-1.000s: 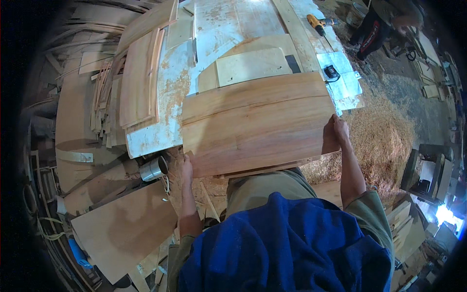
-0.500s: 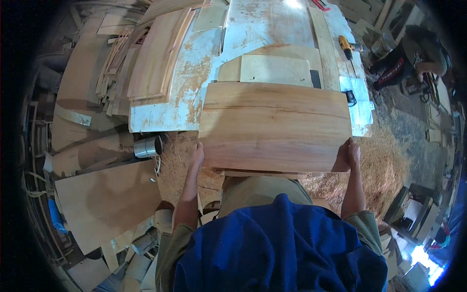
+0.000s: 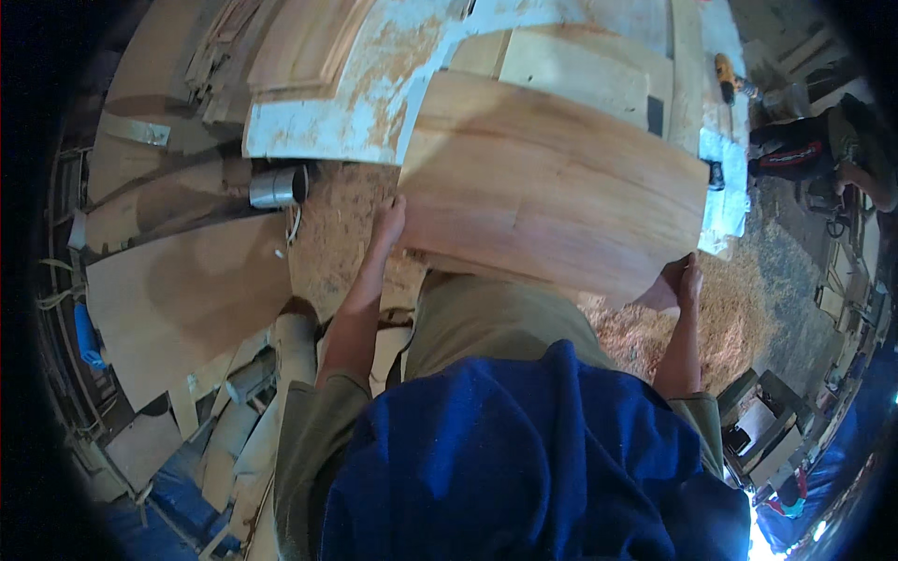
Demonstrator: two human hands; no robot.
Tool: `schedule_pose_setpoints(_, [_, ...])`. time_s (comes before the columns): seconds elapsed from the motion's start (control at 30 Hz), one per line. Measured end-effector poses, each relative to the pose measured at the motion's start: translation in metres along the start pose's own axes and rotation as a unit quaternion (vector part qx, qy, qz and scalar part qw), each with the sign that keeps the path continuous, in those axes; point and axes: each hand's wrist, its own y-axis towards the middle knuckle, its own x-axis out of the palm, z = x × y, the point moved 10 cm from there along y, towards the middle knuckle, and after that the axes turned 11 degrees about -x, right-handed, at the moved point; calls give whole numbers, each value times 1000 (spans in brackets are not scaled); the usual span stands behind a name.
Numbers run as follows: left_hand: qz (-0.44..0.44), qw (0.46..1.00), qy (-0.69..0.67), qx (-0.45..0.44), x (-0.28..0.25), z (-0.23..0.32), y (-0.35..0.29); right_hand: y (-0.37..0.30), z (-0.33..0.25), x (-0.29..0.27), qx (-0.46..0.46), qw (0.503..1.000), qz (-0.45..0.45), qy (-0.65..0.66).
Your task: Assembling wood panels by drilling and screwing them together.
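A wide, light brown wooden board [image 3: 552, 187] spans the space between my hands, its right end lower in the picture than its left. My left hand [image 3: 389, 222] grips the near left corner, fingers hidden beneath. At the near right corner my right hand [image 3: 686, 279] is closed on the same board. The far part of the board overlaps the dusty white worktable [image 3: 318, 131]; whether it rests there I cannot tell. Beyond it, a pale thin panel [image 3: 580, 73] lies on the table.
Stacked planks [image 3: 304, 47] lie on the table's left. A yellow drill [image 3: 725, 79] and a small black object [image 3: 716, 176] sit along its right edge. A metal cylinder [image 3: 279, 187] and a leaning panel [image 3: 192, 304] stand left. Wood shavings [image 3: 730, 318] cover the floor. Another person [image 3: 823, 150] works at right.
The board has tilted, its right end now lower in the picture than its left, with both hands still on it. The view has shifted, so the table sits higher in the picture.
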Motion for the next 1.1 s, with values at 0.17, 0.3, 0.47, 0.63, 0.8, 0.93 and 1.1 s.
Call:
schedule_pose_setpoints(0.17, [18,1000,9,12,19,34,-9,5,16,-9,56,992,9,111])
schedule_pose_setpoints(0.3, [11,1000,-10,-14,7,26,-11,-1,21,-17,67,995,34,58])
schedule_pose_setpoints(0.47, [48,999,-8,24,11,31,20,23,10,-5,44,993,27,106])
schedule_pose_setpoints(0.63, [-3,999,-25,35,4,17,56,31,6,18,7,990,62,124])
schedule_pose_setpoints(0.8, [6,999,-10,43,2,25,43,38,2,27,22,997,59,51])
schedule_pose_setpoints(0.93, [-7,1000,2,25,10,39,31,26,12,18,70,995,60,35])
schedule_pose_setpoints(1.1, [-51,997,-32,50,10,18,58,22,-9,25,40,996,65,53])
